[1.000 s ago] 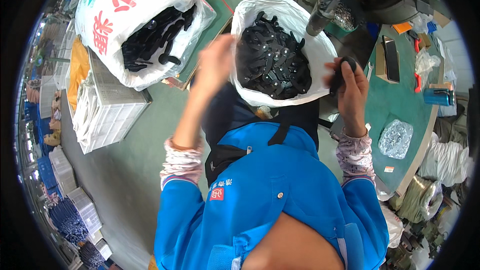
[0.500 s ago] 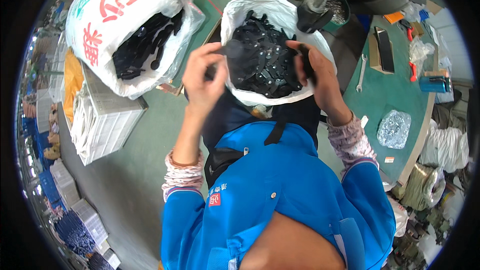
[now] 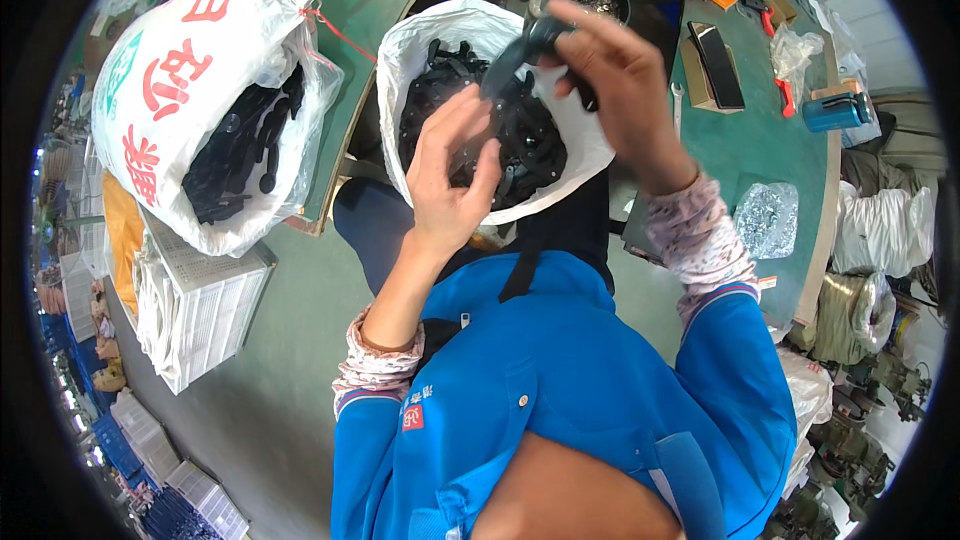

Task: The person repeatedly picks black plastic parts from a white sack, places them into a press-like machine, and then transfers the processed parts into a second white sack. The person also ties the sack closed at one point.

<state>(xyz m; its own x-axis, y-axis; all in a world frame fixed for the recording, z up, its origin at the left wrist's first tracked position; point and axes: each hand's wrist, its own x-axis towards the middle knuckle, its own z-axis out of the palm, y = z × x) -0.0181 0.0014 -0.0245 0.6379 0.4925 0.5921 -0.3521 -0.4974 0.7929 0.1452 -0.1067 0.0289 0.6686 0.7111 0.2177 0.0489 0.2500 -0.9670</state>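
Observation:
An open white woven sack (image 3: pixel 397 50) in front of me holds many small black parts (image 3: pixel 530 145), some with shiny round spots. Over its near side is my left hand (image 3: pixel 450 162), fingers curved and thumb apart, with no part plainly in its grip. My right hand (image 3: pixel 622 75) is raised over the sack's right side, closed on an elongated black part (image 3: pixel 512 62). Motion blurs that part, and its far end reaches the left fingertips. Another dark piece shows under the right fingers, its shape unclear.
At left, a tied white sack (image 3: pixel 165 90) with a torn side shows long black pieces (image 3: pixel 240 155), above a white crate (image 3: pixel 205 310). On the right green table (image 3: pixel 715 145) are a phone (image 3: pixel 716 65), a wrench (image 3: pixel 677 110), a clear bag (image 3: pixel 767 220) and a blue cylinder (image 3: pixel 836 112).
My right hand has risen from the sack's right rim with a black part. My left hand has moved right, over the sack, and the two hands are closer. The whole view has shifted.

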